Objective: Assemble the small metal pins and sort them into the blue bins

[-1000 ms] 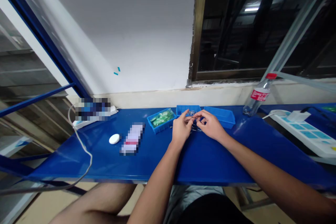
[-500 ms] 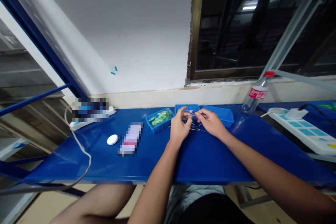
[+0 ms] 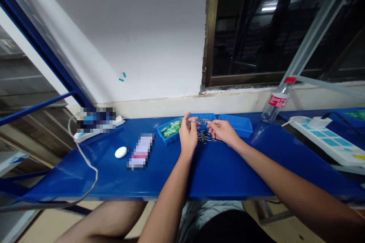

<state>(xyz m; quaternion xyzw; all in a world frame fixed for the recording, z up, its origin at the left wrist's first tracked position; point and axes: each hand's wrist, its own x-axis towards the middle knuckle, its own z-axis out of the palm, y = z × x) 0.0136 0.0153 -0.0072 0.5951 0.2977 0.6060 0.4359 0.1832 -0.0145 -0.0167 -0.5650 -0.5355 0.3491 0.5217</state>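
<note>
My left hand (image 3: 188,133) is raised beside the green-filled bin, its thumb and curled fingers brought together. Anything between those fingertips is too small to make out. To its right, my right hand (image 3: 224,132) pinches with fingertips pointing left, and what it holds is also unclear. Between and below the hands lies a loose pile of thin metal pins (image 3: 203,137) on the table. Behind them stands a blue bin (image 3: 203,116) with more shiny metal pieces (image 3: 204,121) in it. Small green pieces (image 3: 172,128) fill another blue bin (image 3: 166,141), partly covered by my left hand.
A third blue bin (image 3: 241,124) sits right of the middle one on the blue table (image 3: 228,174). Farther right are a red-capped bottle (image 3: 276,100) and a power strip (image 3: 330,138). Leftward lie a blurred phone (image 3: 141,152), a white oval case (image 3: 121,152) and a cable (image 3: 92,169).
My hands have moved apart. The left one shifted left toward the green pieces, and the right one moved slightly left and down. More of the pin pile shows between them.
</note>
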